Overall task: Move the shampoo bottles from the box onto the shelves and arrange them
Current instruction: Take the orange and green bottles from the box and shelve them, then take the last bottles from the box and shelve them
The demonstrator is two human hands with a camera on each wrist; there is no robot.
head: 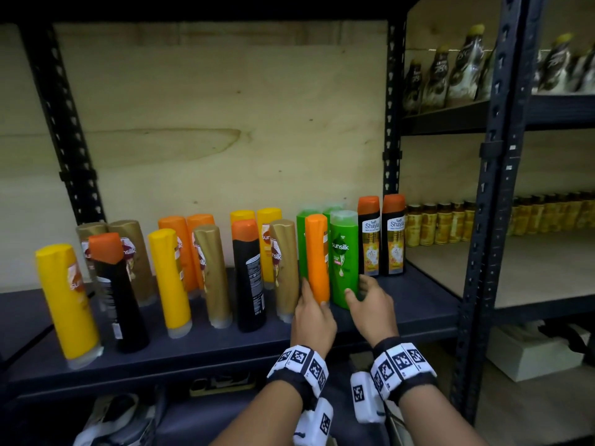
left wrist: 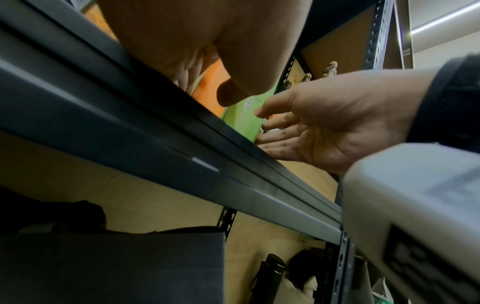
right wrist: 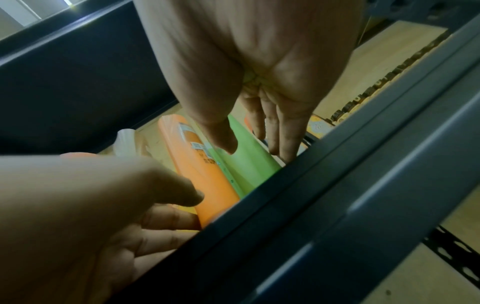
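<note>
A plain orange bottle stands near the front of the dark shelf board, and my left hand grips its lower part between thumb and fingers. Right beside it stands a green Sunsilk bottle. My right hand is at its base, thumb touching the front and straight fingers along its right side. The right wrist view shows the orange bottle pressed against the green bottle. In the left wrist view the right hand touches the green bottle with its thumb tip.
Several yellow, gold, orange and black bottles fill the shelf to the left, among them a black one. Two black Shayla bottles stand at the right end. A dark upright post separates a neighbouring rack with amber jars.
</note>
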